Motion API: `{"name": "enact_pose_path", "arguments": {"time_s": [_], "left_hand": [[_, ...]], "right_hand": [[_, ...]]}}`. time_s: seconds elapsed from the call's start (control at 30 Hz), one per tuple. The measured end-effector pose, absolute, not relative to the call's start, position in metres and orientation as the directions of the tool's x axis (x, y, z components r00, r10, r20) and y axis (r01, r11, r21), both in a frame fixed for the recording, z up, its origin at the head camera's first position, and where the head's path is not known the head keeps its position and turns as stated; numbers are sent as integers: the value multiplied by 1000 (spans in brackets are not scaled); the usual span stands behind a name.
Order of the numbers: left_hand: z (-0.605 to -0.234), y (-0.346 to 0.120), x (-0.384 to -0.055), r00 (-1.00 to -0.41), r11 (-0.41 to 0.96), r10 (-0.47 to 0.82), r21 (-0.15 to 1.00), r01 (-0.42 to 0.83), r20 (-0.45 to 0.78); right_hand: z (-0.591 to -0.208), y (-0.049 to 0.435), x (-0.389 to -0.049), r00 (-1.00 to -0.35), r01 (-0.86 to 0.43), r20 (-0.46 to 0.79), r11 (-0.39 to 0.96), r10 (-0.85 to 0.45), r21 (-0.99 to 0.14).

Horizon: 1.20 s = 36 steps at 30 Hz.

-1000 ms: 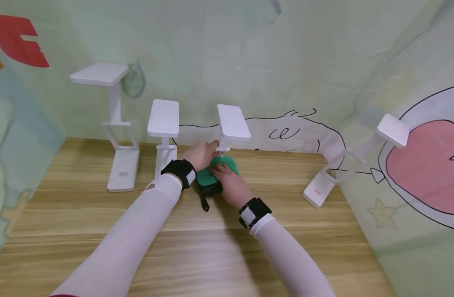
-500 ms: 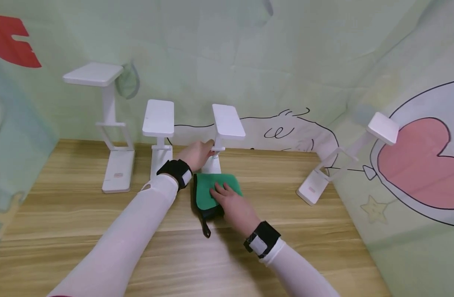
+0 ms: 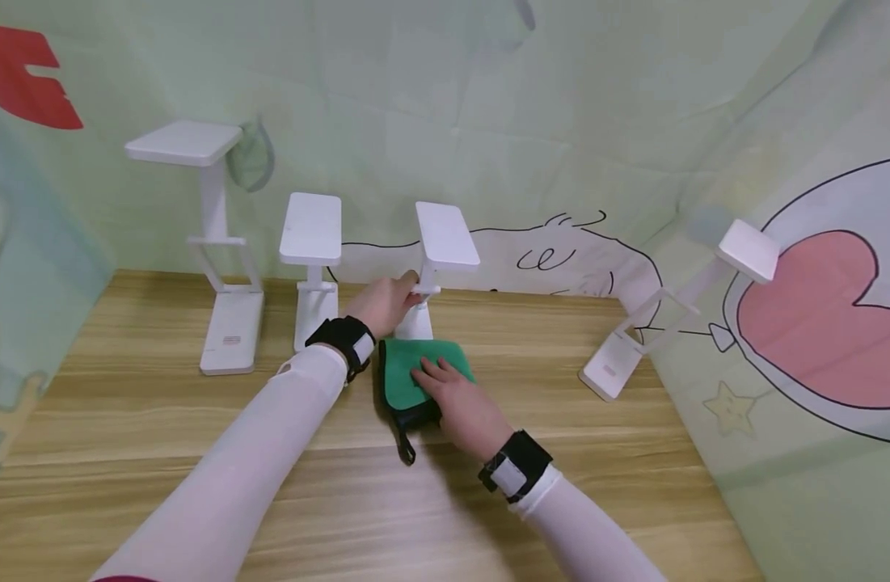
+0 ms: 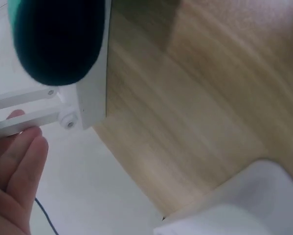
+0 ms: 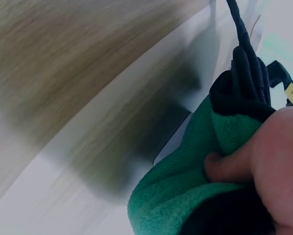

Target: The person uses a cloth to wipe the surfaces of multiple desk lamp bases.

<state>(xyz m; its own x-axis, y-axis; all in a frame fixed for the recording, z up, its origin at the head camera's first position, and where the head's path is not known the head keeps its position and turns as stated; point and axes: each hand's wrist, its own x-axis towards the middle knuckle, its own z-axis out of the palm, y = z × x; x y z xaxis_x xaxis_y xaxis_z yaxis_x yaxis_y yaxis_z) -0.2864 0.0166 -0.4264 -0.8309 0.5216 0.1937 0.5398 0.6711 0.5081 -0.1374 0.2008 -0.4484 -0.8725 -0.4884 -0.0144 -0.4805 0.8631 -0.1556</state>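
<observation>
My left hand holds the thin linkage of a white folding stand with a flat top panel. In the left wrist view, fingers curl at its white bar. My right hand is on a folded green cloth with dark edging and a dark loop, just in front of that stand's base. Its fingers spread over the top, while the right wrist view shows the thumb pressed into a fold of the plush green cloth. The cloth partly covers the base.
Two similar white stands, a tall one and a shorter one, stand to the left. Another stand sits turned at the right. A printed fabric backdrop rises behind the wooden tabletop.
My right hand has drawn the cloth toward me, off the stand's linkage, and more of the white base shows. My left hand has kept its place on the stand. The last half second shows little movement.
</observation>
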Motion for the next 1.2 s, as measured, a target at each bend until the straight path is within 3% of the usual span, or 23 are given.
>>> {"name": "enact_pose_path", "arguments": {"time_s": [0.1,0.2,0.37,0.43,0.6,0.63,0.7,0.77,0.83,1.0,1.07,1.2], "left_hand": [[-426,17,-281,-844,686,483,499,530,232],[-422,17,-277,-839,737,438,406,541,322],[-412,16,-271,-747,781,445,195,593,493],[-413,16,-269,-635,725,524,93,682,568],[-419,26,-264,-178,421,694,-192,887,697],[-419,31,-263,-120,372,702,-217,903,703],[-414,43,-259,-73,310,719,-225,924,691],[-407,57,-256,-99,298,742,-194,935,663],[-397,72,-254,-166,321,762,-142,936,626],[-375,114,-254,-464,460,781,117,880,419],[-369,128,-257,-555,516,772,203,832,309],[-361,141,-264,-623,571,766,280,772,157]], "right_hand": [[-446,205,-138,-875,-477,-10,865,-484,-159],[-442,211,-139,-886,-460,15,874,-464,-156],[-433,225,-138,-912,-409,72,902,-403,-134],[-430,232,-136,-923,-383,90,916,-374,-118],[-426,250,-136,-939,-327,135,942,-315,-76],[-426,253,-135,-941,-317,144,946,-305,-64],[-425,256,-132,-941,-310,157,950,-299,-47],[-425,257,-129,-942,-304,155,952,-297,-24],[-425,257,-126,-944,-302,145,953,-297,-9],[-427,259,-119,-950,-283,135,959,-280,2],[-426,259,-117,-952,-271,146,963,-269,7],[-424,258,-113,-954,-256,159,966,-255,16]]}}
